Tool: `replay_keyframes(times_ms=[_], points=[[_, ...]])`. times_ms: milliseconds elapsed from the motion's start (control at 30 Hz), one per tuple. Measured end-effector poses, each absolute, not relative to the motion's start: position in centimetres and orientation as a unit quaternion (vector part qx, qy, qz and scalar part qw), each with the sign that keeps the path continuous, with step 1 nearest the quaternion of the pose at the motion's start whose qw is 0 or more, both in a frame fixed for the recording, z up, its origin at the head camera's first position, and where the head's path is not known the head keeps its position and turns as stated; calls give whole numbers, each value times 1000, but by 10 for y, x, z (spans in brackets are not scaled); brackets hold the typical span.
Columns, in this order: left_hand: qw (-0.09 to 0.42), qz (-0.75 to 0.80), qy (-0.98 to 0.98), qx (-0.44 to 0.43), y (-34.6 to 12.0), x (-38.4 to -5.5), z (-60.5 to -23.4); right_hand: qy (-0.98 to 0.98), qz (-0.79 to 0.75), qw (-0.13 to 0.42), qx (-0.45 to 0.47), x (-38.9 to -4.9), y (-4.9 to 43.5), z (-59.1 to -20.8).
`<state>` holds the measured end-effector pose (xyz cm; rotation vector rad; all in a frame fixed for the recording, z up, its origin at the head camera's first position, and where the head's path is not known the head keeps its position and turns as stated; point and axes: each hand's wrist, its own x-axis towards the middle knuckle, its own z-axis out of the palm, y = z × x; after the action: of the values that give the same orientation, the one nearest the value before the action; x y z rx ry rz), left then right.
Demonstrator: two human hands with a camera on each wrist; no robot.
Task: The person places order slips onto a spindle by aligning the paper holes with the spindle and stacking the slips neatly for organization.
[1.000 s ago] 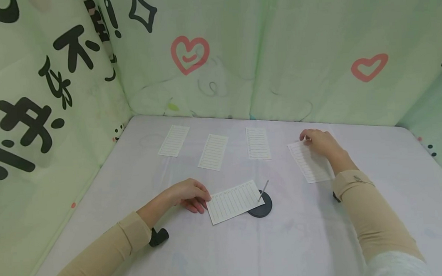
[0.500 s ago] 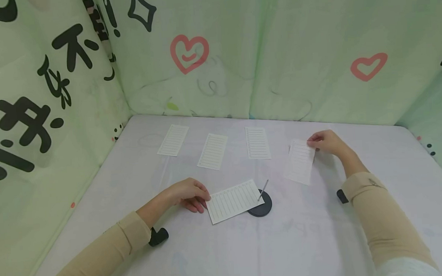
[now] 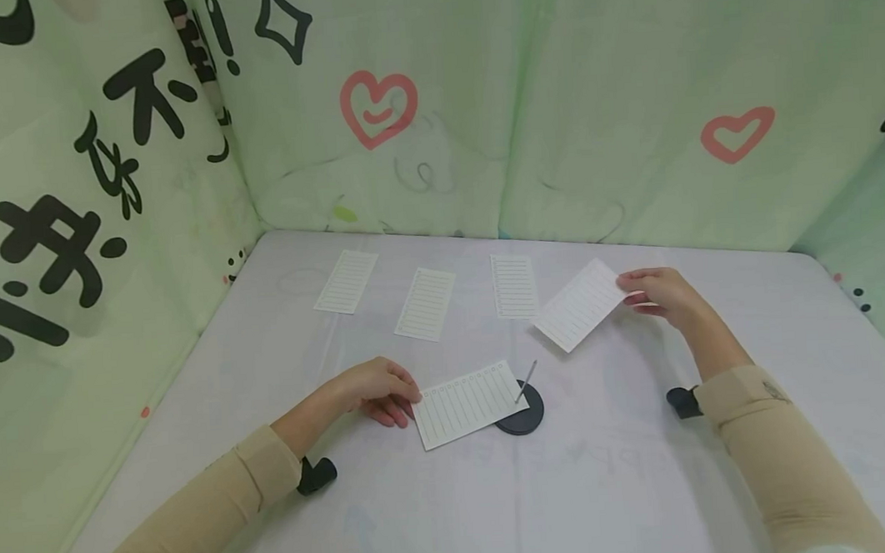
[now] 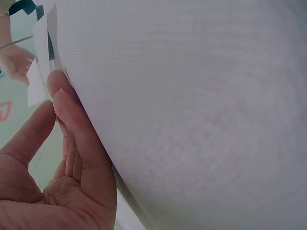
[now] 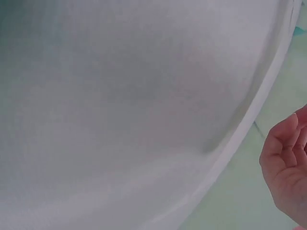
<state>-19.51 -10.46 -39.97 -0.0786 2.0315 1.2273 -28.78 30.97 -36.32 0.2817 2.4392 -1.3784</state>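
My left hand (image 3: 381,388) pinches the left corner of a ruled paper slip (image 3: 468,405) in the head view. The slip's right end lies over a round black base (image 3: 525,422), where a thin metal spike (image 3: 527,378) sticks up through it. To the right, my right hand (image 3: 661,294) pinches one corner of another ruled slip (image 3: 579,304), held up at a slant over the table. In the left wrist view, thumb and index finger (image 4: 29,132) meet at a paper edge. Only part of the right hand (image 5: 288,167) shows in the right wrist view, its slip out of sight.
Three more ruled slips lie spread toward the back: a left one (image 3: 346,281), a middle one (image 3: 425,304) and a right one (image 3: 514,286). A white cloth covers the table (image 3: 574,495). Green printed curtains (image 3: 591,93) stand along its back and sides.
My right hand has lifted the far-right slip off the table and swung it leftward, its lower end now near the neighbouring slip. The left hand and the spiked slip have stayed put.
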Motion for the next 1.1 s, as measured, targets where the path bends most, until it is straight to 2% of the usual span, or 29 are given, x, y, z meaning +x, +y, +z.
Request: replay_keyframes(times_ms=[267,533,833,1100], points=[[374,467,801,-12,-106,-193,-394,820,-536,162,122,-274,287,-347],[309,418,854,17,-106,-204,-379,806,-564,142,108,-263,262,-331],[262,547,794,30,-87,-222,-356,803,-577,126,79,-251,231,-318],[254,625,737,42,-73,-220,-344,799,-585,129,53,-244,207,-311]])
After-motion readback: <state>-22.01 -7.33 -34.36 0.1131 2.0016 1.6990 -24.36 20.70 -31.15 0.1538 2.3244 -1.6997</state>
